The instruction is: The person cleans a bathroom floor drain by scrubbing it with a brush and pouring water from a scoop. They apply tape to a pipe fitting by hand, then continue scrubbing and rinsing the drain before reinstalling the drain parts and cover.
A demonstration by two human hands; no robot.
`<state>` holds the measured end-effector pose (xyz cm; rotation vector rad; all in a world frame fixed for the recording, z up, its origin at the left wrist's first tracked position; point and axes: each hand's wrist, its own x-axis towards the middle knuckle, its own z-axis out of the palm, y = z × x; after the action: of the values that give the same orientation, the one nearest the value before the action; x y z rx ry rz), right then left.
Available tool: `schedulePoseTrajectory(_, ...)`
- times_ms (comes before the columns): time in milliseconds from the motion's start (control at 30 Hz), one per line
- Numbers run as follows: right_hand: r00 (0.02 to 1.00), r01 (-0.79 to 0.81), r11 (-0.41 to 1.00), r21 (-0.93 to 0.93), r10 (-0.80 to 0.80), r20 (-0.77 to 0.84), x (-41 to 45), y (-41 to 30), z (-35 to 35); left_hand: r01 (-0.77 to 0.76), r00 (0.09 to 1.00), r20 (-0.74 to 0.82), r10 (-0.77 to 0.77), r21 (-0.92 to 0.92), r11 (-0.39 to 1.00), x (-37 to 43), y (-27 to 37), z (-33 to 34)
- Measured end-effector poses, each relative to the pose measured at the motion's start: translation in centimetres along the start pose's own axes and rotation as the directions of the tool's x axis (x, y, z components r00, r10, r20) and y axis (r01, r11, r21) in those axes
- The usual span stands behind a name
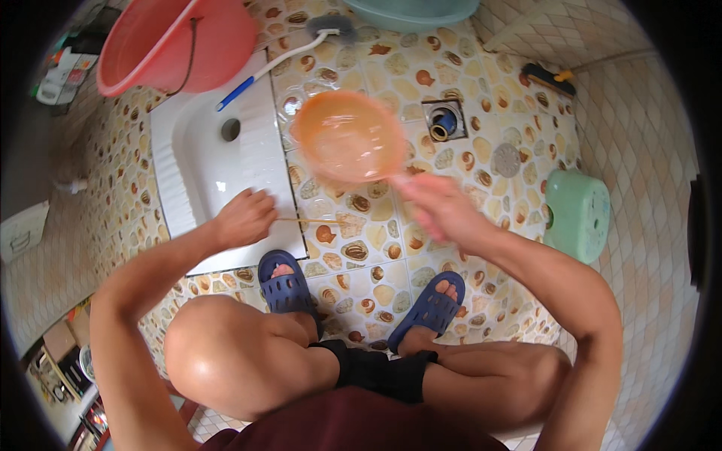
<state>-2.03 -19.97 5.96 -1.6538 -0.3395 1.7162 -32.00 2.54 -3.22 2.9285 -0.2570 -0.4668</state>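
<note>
My right hand (443,206) is closed around the handle of an orange plastic dipper (352,138), blurred by motion, held over the tiled floor with what looks like water in it. Over the near right part of the white squat toilet pan (217,169) is my left hand (246,219), its fingers closed on a thin yellowish stick (313,220) that points right across the tiles. A brush with a blue and white handle (271,67) lies from the pan's far edge onto the floor, its grey bristles away from me.
A pink bucket (225,51) stands at the back left and a teal basin (414,20) at the back. An open square drain (445,120) holds a pipe fitting. On the right are a round drain cover (506,160), a green plastic stool (581,214) and a floor brush (548,80).
</note>
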Motion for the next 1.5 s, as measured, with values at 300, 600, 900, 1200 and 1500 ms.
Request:
schedulePoseTrajectory(300,0.973,-0.13,0.828,0.546,0.001,0.231,5.3,4.4,11.1,0.367,0.913,-0.121,-0.389,-0.171,0.914,-12.5,0.9,0.6)
schedulePoseTrajectory(600,0.983,-0.119,0.978,0.171,0.141,-0.122,1.1,6.1,3.9,0.444,0.834,-0.251,-0.491,-0.221,0.868,-13.4,-0.9,1.5)
schedulePoseTrajectory(900,0.959,-0.016,0.691,-0.723,-0.194,-0.207,-5.8,1.7,-0.3,0.557,0.788,-0.136,-0.6,-0.256,0.79,-17.7,0.8,3.2)
schedulePoseTrajectory(1200,0.981,0.038,0.761,-0.648,-0.152,-0.121,0.4,0.4,1.0,0.681,0.699,-0.094,-0.709,-0.217,0.699,-17.8,0.4,3.5)
schedulePoseTrajectory(1500,0.951,-0.033,0.901,-0.433,-0.105,-0.291,-3.7,-3.6,-1.6,0.76,0.47,0.184,-0.863,-0.581,0.291,-18.0,-0.9,3.5)
